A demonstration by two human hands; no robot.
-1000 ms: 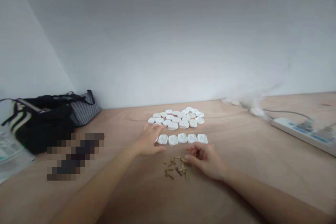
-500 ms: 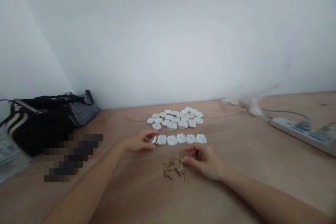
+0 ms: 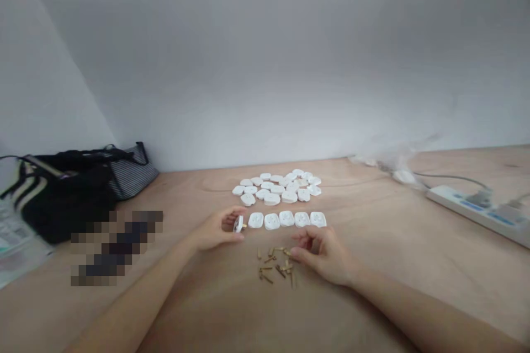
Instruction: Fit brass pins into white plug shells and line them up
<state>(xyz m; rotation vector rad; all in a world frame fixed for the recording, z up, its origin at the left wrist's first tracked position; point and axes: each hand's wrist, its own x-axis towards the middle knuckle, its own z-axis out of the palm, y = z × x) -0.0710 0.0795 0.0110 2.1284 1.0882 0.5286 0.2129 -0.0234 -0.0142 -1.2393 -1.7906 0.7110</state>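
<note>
My left hand [image 3: 217, 227] grips a white plug part [image 3: 238, 224] on its edge at the left end of a row. A short brass pin [image 3: 244, 225] sticks out of the part's right side. To its right, several similar square white plug covers [image 3: 286, 218] lie flat, side by side. Closer to me is a loose scatter of brass pins [image 3: 268, 269]. My right hand [image 3: 321, 253] rests at the scatter's right edge, thumb and fingers closing on a brass pin [image 3: 289, 253] there. Its fingertips partly hide that pin.
Behind the row sits a cluster of more white plug parts [image 3: 276, 189]. A black bag [image 3: 68, 193] and a blurred-out dark object [image 3: 118, 245] are on the left. At right lie a white power strip [image 3: 467, 207] with its cable and a clear plastic bag [image 3: 399, 168].
My left hand has turned the white plug part more upright and shifted it slightly left, so its brass pin shows. My right hand stays almost in place at the brass pins.
</note>
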